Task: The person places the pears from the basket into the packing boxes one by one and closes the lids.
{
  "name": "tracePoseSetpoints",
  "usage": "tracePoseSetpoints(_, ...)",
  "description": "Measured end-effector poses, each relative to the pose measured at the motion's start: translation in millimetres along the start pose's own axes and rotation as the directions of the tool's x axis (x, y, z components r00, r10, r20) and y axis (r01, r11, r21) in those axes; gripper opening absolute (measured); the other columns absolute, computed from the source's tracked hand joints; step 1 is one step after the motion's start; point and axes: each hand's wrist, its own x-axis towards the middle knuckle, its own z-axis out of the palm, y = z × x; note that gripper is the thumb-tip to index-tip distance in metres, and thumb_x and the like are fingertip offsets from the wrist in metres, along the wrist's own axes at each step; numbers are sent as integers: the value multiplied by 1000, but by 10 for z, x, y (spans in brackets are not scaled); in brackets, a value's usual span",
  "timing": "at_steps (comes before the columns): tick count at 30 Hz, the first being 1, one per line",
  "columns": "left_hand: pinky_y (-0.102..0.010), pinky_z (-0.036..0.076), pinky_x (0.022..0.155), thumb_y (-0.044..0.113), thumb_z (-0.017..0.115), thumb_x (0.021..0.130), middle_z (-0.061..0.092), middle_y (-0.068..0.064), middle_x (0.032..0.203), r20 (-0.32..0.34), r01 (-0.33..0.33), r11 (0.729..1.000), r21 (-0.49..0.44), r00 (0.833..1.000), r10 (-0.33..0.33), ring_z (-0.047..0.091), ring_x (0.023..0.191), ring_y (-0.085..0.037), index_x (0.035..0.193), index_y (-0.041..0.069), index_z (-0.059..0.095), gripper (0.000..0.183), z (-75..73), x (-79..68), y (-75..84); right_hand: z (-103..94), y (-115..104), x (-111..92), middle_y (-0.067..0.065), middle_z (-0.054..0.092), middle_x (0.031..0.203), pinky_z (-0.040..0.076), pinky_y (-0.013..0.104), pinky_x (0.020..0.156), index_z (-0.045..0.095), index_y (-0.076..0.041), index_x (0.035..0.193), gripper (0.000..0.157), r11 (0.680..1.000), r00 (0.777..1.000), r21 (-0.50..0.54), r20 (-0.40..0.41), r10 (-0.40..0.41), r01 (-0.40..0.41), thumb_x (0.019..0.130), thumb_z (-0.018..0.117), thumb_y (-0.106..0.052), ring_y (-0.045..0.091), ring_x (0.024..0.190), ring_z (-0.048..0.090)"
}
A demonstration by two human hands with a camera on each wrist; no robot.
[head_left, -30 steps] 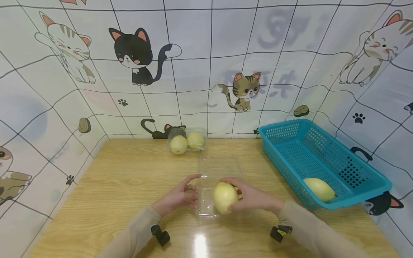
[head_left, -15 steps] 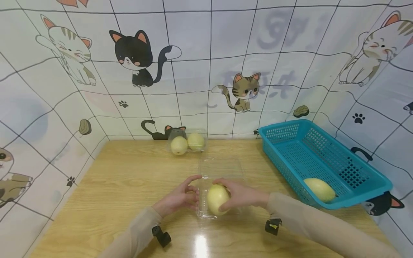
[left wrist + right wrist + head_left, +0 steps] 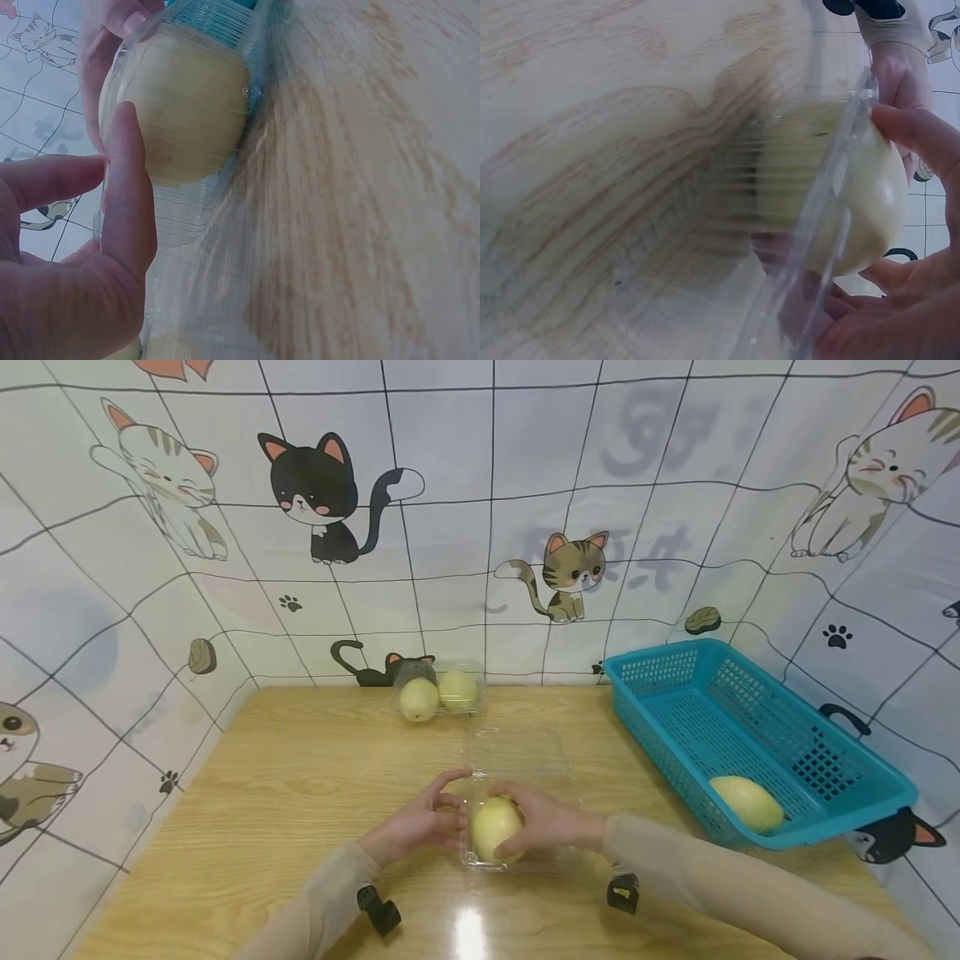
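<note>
A right hand (image 3: pixel 551 821) is clasping, and partly hiding, a pale yellow fruit (image 3: pixel 495 828) inside a barely visible clear box (image 3: pixel 187 214), whose left edge the left hand (image 3: pixel 423 820) is touching, pinching or not I cannot tell.

A round, pale-yellow fruit (image 3: pixel 495 829) shows through a colourless, clear-plastic rectangular box (image 3: pixel 517 750) with finely ribbed walls. The long turquoise plastic basket (image 3: pixel 651 737) is patterned with rows of perforations. Streaky brown grain runs over the honey-coloured wooden table (image 3: pixel 300 768). Black grid lines, paw prints (image 3: pixel 837 637) and cartoon cats (image 3: pixel 313 485) pattern the white wall covering (image 3: pixel 450 539). Both long fabric sleeves (image 3: pixel 690 864) are plain beige.
</note>
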Motion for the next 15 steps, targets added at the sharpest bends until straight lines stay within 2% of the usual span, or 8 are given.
tracePoseSetpoints(8,-41,57,74,-6,57,88,48,-13,103,-3,3,1000,-2,1000,-3,60,81,-21,151,14,23,74,9,-11,16,55,37,36,13,56,114,52,33,71,42,2,137,82,1000,1000,9,-15,7,-7,69,84,-20,20,92,57)
tracePoseSetpoints(15,-42,56,74,-5,57,88,48,-13,103,-7,7,1000,-2,1000,-7,59,82,-22,151,15,24,74,3,-12,20,15,9,-1,14,55,115,52,34,74,34,2,142,92,999,999,29,13,38,-38,68,84,-20,21,92,58)
